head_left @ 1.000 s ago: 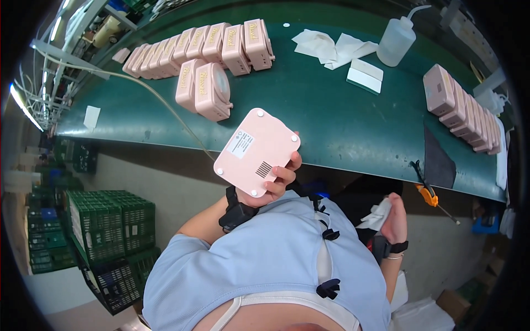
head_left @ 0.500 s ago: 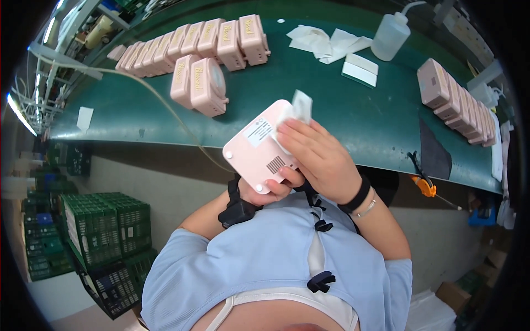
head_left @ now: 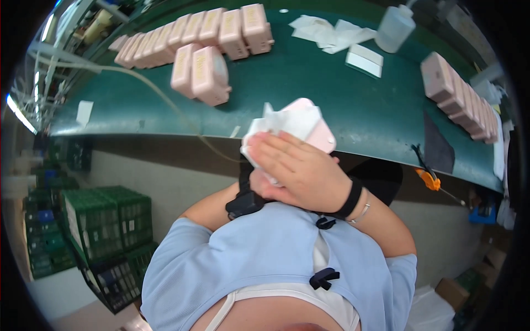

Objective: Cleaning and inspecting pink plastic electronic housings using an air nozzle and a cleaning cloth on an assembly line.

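In front of my body, at the table's near edge, I hold a pink box-shaped plastic device (head_left: 323, 137) with rounded corners. My left hand (head_left: 263, 185) grips it from below and is mostly hidden behind it and my other hand. Over its upturned face lies a crumpled white wiping cloth (head_left: 295, 122). My right hand (head_left: 306, 172) presses that cloth onto the device with fingers nearly straight and close together. Most of the device's face is covered.
Pink devices stand in a row (head_left: 193, 30) at the back left of the green table (head_left: 149, 110), with two nearer (head_left: 210, 77). More pink devices (head_left: 455, 91) line the right. White cloths (head_left: 331, 34), a white box (head_left: 364, 60), a squeeze bottle (head_left: 395, 30) and an orange-handled tool (head_left: 428, 180) lie about.
The device has turned in my grip, and its label and vent slots are now covered. My right hand has moved left and down with the cloth, which now spreads wider across the face.
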### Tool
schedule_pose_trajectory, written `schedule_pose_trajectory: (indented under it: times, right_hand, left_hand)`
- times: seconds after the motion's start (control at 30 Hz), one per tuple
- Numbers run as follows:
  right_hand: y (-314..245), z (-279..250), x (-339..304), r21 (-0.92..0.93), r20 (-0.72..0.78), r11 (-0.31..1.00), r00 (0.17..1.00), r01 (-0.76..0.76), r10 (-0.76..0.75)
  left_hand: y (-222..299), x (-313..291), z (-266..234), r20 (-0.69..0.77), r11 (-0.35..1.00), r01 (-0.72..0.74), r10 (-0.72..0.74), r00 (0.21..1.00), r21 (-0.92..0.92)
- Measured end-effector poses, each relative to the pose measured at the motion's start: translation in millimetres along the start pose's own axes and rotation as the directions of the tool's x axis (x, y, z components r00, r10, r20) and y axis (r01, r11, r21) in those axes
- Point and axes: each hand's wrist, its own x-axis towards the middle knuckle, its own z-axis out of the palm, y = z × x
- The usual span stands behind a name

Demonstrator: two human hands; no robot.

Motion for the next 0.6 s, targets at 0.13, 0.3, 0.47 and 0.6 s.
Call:
schedule_pose_trajectory:
  times: [0.13, 0.3, 0.47, 0.6]
  right_hand:
    - [13.7, 7.2, -22.5, 0.058, -0.098, 0.993, 0.990, 0.105, -0.099]
    - [8.2, -20.2, -63.8, 0.466, -0.199, 0.874, 0.946, -0.137, 0.254]
    - [-3.1, -58.3, -99.8, 0.940, -0.113, 0.269, 0.547, -0.213, 0.829]
    - [-5.9, -61.8, -110.9, 0.760, -0.229, 0.481, 0.512, -0.438, 0.828]
  left_hand:
    - [-1.9, 2.8, 10.5, -0.092, 0.984, -0.025, 0.042, 0.995, 0.175]
    - [-14.8, 14.7, 33.5, 0.022, 0.834, -0.214, 0.235, 0.972, 0.508]
    - [13.4, 51.3, 44.9, -0.001, 0.879, 0.020, -0.022, 1.000, 0.476]
    - [-8.3, 85.5, 73.0, -0.087, 0.583, -0.120, 0.314, 0.945, 0.804]
